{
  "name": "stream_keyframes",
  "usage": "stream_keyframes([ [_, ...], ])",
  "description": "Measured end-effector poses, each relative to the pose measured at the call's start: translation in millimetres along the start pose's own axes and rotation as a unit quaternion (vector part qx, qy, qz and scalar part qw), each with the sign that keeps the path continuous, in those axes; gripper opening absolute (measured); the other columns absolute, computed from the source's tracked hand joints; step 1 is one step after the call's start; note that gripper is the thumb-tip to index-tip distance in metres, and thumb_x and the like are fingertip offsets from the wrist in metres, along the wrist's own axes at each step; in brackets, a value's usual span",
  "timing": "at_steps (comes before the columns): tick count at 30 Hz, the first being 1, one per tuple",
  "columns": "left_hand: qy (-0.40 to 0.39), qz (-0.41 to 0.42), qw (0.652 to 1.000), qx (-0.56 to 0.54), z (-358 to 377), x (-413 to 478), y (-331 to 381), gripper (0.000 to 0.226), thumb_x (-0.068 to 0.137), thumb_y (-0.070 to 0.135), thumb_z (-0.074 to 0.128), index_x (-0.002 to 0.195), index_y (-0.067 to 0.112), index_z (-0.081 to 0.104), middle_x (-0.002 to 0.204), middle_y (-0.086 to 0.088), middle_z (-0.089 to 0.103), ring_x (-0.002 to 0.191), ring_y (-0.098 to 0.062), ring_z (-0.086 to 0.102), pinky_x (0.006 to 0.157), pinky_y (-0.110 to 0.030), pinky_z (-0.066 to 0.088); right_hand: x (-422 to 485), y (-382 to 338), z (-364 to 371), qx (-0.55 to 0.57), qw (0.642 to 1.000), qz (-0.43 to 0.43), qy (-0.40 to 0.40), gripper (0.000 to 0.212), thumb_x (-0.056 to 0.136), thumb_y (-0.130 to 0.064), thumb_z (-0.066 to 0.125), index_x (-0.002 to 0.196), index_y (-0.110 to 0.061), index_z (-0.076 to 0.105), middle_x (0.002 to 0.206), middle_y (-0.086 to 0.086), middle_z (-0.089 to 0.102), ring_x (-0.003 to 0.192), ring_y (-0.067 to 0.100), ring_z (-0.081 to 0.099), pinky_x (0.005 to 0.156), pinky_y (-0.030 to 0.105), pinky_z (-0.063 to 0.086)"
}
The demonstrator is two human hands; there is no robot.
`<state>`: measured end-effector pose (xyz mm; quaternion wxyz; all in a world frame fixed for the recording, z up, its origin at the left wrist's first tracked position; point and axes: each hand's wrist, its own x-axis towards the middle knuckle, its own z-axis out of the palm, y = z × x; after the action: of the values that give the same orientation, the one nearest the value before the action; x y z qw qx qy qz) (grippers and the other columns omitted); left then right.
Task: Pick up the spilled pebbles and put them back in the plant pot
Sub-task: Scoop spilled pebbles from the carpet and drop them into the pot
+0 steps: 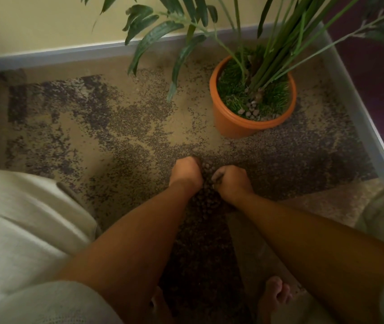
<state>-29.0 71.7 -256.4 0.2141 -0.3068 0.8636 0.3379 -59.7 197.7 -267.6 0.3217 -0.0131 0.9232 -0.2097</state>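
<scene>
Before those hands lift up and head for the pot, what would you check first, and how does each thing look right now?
1. Left hand on the pebbles: ok, curled at the pile.
2. Right hand on the pebbles: ok, curled opposite.
3. Pebbles actually held: cannot tell, fingers hide them.
4. Plant pot upright: ok.
5. Room in the pot: ok, grass and few pebbles showing.
6. Leaves overhanging the path: not ok.

My two bare forearms, my left hand point(187, 170) and right hand point(229, 181) without rings or watch, short pale grey-white fabric sleeves point(53, 302) at my upper arms, pale light trousers point(22, 218), my bare feet point(274, 294) below.
</scene>
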Motion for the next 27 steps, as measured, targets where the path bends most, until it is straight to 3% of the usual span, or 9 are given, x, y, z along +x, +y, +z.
stream_keyframes([
  [4, 0.003, 0.002, 1.000, 0.008, -8.4, -2.8, 10.8, 0.026, 0.085, 0.004, 0.054, 0.102, 0.010, 0.072, 0.106, -0.016, 0.070, 0.101, -0.033, 0.067, 0.081, -0.035, 0.055, 3.5, -7.9, -9.6, -0.012, 1.000, -0.020, -0.011, 0.020, 0.082, -0.011, 0.073, 0.068, -0.025, 0.069, 0.104, 0.004, 0.075, 0.094, 0.024, 0.070, 0.082, 0.023, 0.052],
  [9, -0.011, 0.019, 1.000, -0.013, -37.0, -0.2, 34.3, 0.024, 0.082, 0.013, 0.059, 0.102, 0.010, 0.072, 0.107, -0.013, 0.071, 0.102, -0.029, 0.067, 0.088, -0.038, 0.056, -1.2, -31.6, -37.9, -0.050, 0.998, -0.037, -0.019, 0.008, 0.081, -0.012, 0.072, 0.082, -0.018, 0.077, 0.099, 0.005, 0.076, 0.095, 0.024, 0.071, 0.088, 0.032, 0.057],
  [12, -0.008, 0.033, 0.999, -0.032, -60.0, 6.2, 49.5, 0.022, 0.078, 0.012, 0.064, 0.097, 0.008, 0.074, 0.099, -0.012, 0.074, 0.095, -0.026, 0.070, 0.083, -0.037, 0.059, -8.7, -42.6, -62.4, -0.059, 0.995, -0.069, -0.030, 0.010, 0.079, -0.011, 0.073, 0.081, -0.019, 0.079, 0.098, 0.000, 0.078, 0.096, 0.018, 0.071, 0.089, 0.028, 0.056],
  [15, -0.014, 0.043, 0.992, -0.114, -80.8, 12.5, 70.2, 0.014, 0.077, 0.008, 0.067, 0.088, 0.005, 0.075, 0.085, -0.014, 0.075, 0.084, -0.027, 0.073, 0.076, -0.043, 0.061, -12.4, -53.7, -90.6, -0.072, 0.989, -0.115, -0.054, 0.016, 0.079, -0.008, 0.074, 0.092, -0.016, 0.080, 0.093, 0.001, 0.077, 0.089, 0.017, 0.071, 0.082, 0.025, 0.055],
  [19, -0.015, 0.073, 0.983, -0.165, -99.9, 15.2, 99.8, 0.009, 0.072, 0.003, 0.071, 0.070, 0.011, 0.072, 0.064, -0.002, 0.068, 0.076, -0.022, 0.072, 0.076, -0.042, 0.061, -8.7, -57.7, -130.3, 0.053, 0.991, -0.082, -0.091, 0.013, 0.077, 0.004, 0.078, 0.087, -0.004, 0.075, 0.073, 0.006, 0.067, 0.076, 0.025, 0.070, 0.080, 0.044, 0.062],
  [23, -0.060, 0.081, 0.969, -0.224, -107.9, 15.5, 124.3, 0.020, 0.078, -0.005, 0.070, 0.067, 0.013, 0.067, 0.096, -0.018, 0.074, 0.094, -0.032, 0.071, 0.085, -0.047, 0.058, 3.2, -43.6, -165.0, 0.176, 0.980, -0.019, -0.093, 0.018, 0.077, 0.010, 0.077, 0.075, -0.007, 0.071, 0.085, 0.010, 0.067, 0.084, 0.024, 0.070, 0.070, 0.032, 0.062],
  [25, -0.065, 0.086, 0.966, -0.235, -109.8, 15.6, 133.2, 0.019, 0.080, -0.006, 0.068, 0.070, 0.011, 0.066, 0.098, -0.018, 0.073, 0.094, -0.032, 0.071, 0.085, -0.048, 0.058, 12.4, -38.3, -176.0, 0.226, 0.973, -0.011, -0.054, 0.019, 0.078, 0.012, 0.075, 0.075, -0.007, 0.069, 0.090, 0.013, 0.069, 0.086, 0.022, 0.069, 0.062, 0.027, 0.060],
  [27, -0.069, 0.082, 0.963, -0.246, -111.5, 14.8, 139.0, 0.020, 0.081, -0.006, 0.068, 0.070, 0.011, 0.064, 0.095, -0.016, 0.071, 0.091, -0.030, 0.070, 0.086, -0.048, 0.058, 20.8, -34.1, -182.2, 0.253, 0.967, -0.011, -0.013, 0.020, 0.079, 0.011, 0.074, 0.075, -0.008, 0.068, 0.091, 0.014, 0.070, 0.087, 0.022, 0.069, 0.066, 0.029, 0.059],
])
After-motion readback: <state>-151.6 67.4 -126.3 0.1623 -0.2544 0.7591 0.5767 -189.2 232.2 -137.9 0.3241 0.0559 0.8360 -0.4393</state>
